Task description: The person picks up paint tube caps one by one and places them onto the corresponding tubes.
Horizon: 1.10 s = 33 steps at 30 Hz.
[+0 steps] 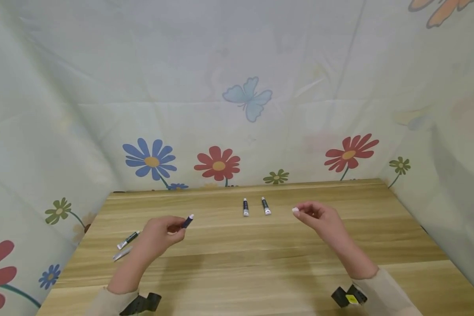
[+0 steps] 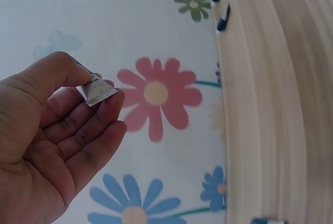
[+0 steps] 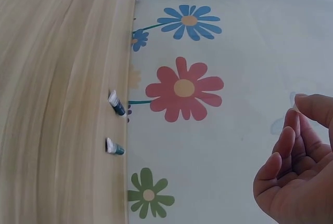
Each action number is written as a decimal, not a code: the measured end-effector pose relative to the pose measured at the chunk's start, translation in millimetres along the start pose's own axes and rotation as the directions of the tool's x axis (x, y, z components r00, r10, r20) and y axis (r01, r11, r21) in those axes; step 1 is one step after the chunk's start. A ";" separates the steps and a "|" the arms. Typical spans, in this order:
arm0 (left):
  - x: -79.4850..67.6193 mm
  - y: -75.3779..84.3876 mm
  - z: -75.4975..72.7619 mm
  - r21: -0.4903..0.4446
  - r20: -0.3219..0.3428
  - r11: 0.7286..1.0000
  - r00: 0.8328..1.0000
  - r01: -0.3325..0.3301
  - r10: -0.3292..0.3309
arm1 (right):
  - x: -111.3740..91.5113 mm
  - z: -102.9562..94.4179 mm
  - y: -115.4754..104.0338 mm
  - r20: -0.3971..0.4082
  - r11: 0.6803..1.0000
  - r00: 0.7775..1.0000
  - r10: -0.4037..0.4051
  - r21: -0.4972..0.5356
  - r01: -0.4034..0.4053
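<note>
My left hand (image 1: 158,237) pinches a small dark paint tube (image 1: 188,221) between thumb and fingers, its pale tip pointing up. In the left wrist view the tube's flat silver end (image 2: 100,91) shows under the thumb, and the other fingers are loosely bent. Across the table, my right hand (image 1: 323,221) pinches a small white piece (image 1: 295,210) that looks like a cap; in the right wrist view the fingertips mostly hide it. Two more paint tubes, one on the left (image 1: 245,207) and one on the right (image 1: 266,206), lie on the table between the hands, farther back.
Near the table's left edge, beside my left forearm, lie another dark paint tube (image 1: 128,240) and a silvery tube (image 1: 122,254). The wood-grain table (image 1: 253,276) meets a flower-printed cloth (image 1: 284,131) at the back and sides.
</note>
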<state>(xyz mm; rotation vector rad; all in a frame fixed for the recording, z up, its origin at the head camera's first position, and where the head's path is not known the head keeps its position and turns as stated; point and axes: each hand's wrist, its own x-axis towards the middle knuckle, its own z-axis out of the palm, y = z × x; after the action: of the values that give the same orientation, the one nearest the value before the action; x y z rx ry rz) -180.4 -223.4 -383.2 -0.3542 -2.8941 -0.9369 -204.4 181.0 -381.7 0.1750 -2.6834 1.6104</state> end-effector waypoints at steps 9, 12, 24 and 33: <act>20.9 36.9 16.8 -0.072 -0.023 0.994 0.996 -0.088 0.087 | 6.1 6.2 -13.4 0.029 0.999 0.999 -0.034 0.024 0.033; 26.3 46.4 23.3 -0.102 -0.035 0.989 0.994 -0.109 0.106 | 7.5 9.1 -18.0 0.031 0.998 0.998 -0.051 0.033 0.050; 38.8 81.5 50.2 -0.175 -0.044 0.967 0.983 -0.183 0.178 | 8.5 21.3 -35.0 0.048 0.988 0.993 -0.109 0.118 0.103; 42.3 95.9 62.6 -0.172 -0.065 0.960 0.975 -0.222 0.214 | 8.2 29.2 -45.0 0.087 0.986 0.989 -0.115 0.131 0.103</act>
<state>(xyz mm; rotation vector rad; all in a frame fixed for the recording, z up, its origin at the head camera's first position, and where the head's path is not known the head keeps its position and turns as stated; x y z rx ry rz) -198.4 -103.0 -373.3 -0.6417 -2.6657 -1.1499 -206.6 133.6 -355.4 0.4027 -2.5864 1.7813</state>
